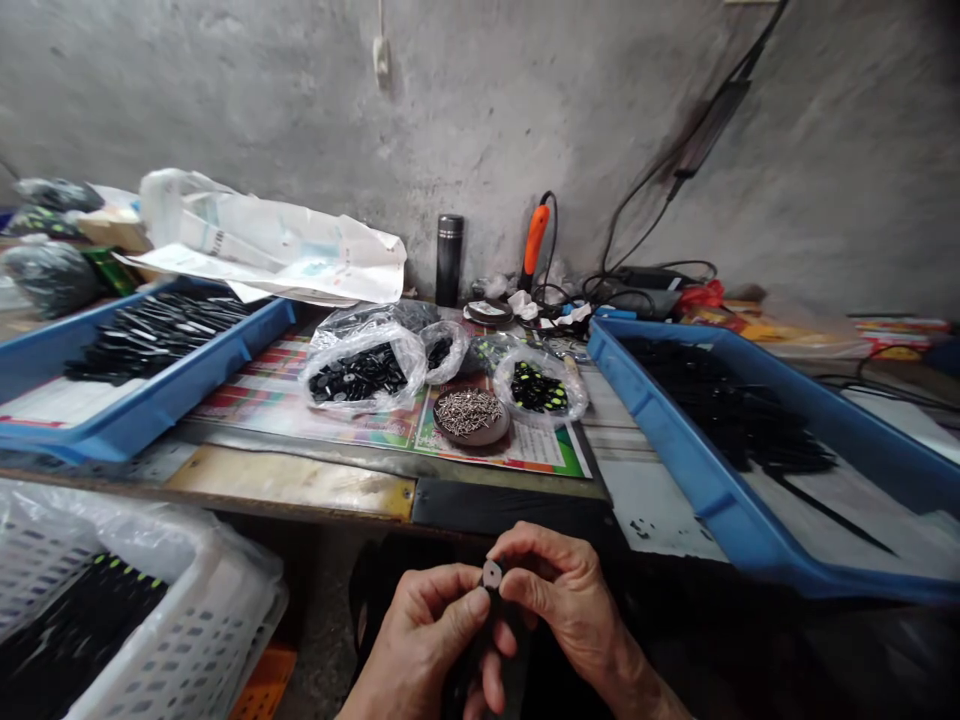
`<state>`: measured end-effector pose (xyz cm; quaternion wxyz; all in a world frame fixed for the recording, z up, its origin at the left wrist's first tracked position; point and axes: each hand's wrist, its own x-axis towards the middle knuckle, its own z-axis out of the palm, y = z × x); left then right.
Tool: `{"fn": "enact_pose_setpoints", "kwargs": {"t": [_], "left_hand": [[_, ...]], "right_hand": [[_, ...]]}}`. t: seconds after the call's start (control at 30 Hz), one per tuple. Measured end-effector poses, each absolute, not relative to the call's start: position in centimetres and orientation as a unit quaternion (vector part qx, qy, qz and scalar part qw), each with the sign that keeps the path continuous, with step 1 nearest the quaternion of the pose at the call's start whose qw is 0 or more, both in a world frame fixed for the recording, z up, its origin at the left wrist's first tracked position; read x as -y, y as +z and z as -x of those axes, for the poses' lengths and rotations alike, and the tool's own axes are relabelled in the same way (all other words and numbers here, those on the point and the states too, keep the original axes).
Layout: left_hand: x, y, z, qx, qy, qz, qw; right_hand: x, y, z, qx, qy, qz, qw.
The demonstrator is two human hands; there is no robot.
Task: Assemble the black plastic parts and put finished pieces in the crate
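Just in front of the table edge, my left hand point(431, 630) is closed around a dark elongated piece point(461, 680), mostly hidden by the fingers and dark clothing. At its upper end, between both hands' fingertips, shows a small grey rounded end part point(492, 574) with a tiny hole. My right hand point(566, 595) pinches at that end part with thumb and forefinger. Beyond the hands, a round dish point(491, 437) holds many small metal screws or pins point(466, 411). Beside it lie plastic bags of small black parts point(356, 375) and of black-and-lime parts point(538, 387).
Blue trays stand left point(112, 432) and right point(679, 470), both with long black pieces. A white basket point(187, 625) lined with plastic is at lower left. At the wall are a dark flask point(449, 260), an orange-handled tool point(535, 240) and cables point(637, 215).
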<state>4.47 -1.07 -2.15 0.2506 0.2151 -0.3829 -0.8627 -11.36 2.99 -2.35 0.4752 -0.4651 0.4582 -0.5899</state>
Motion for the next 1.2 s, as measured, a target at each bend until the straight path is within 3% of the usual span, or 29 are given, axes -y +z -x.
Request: {"fn": "enact_pose_setpoints", "kwargs": {"t": [0.23, 0.4, 0.7, 1.2], "left_hand": [[0.7, -2.3, -5.0, 0.548, -0.743, -0.302, 0.236], [0.0, -1.9, -4.7, 0.593, -0.666, -0.345, 0.292], [0.1, -2.6, -4.6, 0.549, -0.719, -0.341, 0.254], [-0.2, -3.8, -4.2, 0.453, -0.786, -0.302, 0.292]], "right_hand": [[-3.2, -2.4, 11.4, -0.451, -0.594, 0.467, 0.475], [-3.3, -3.1, 11.4, -0.461, -0.588, 0.456, 0.484], [-3.6, -2.7, 10.9, -0.449, -0.564, 0.444, 0.532], [-4.0, -1.9, 10.2, -0.542, -0.506, 0.459, 0.489]]}}
